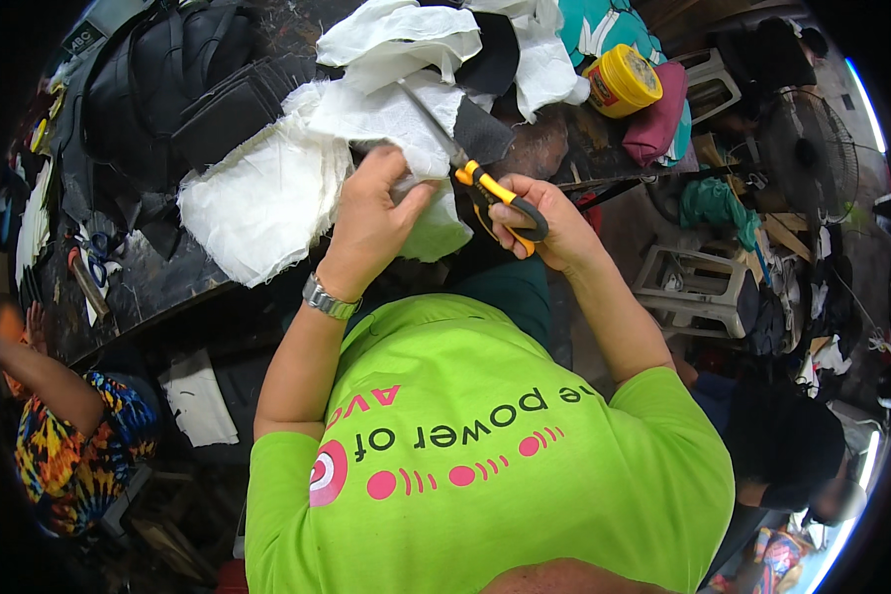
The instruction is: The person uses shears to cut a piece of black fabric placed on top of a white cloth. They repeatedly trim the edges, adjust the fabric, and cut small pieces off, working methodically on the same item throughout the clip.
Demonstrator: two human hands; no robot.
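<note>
In my right hand (543, 220) is a pair of scissors (478, 178) with yellow and black handles. Its blades point up and left, over a piece of white cloth (381, 117) and beside a black fabric patch (482, 131). My left hand (381, 193) is closed at the lower edge of that cloth, left of the scissors; its fingertips are partly hidden. Left of this hand, a stack of frayed white cloth (267, 198) overhangs the table edge. More crumpled white cloth (401, 40) lies farther back.
Black bags (158, 89) and fabric pile up on the dark table (158, 287) at left, near blue-handled scissors (99, 252). A yellow tub (624, 81) and maroon pouch (655, 114) stand right. Beyond are plastic stools (698, 287), a fan (802, 148) and two other people.
</note>
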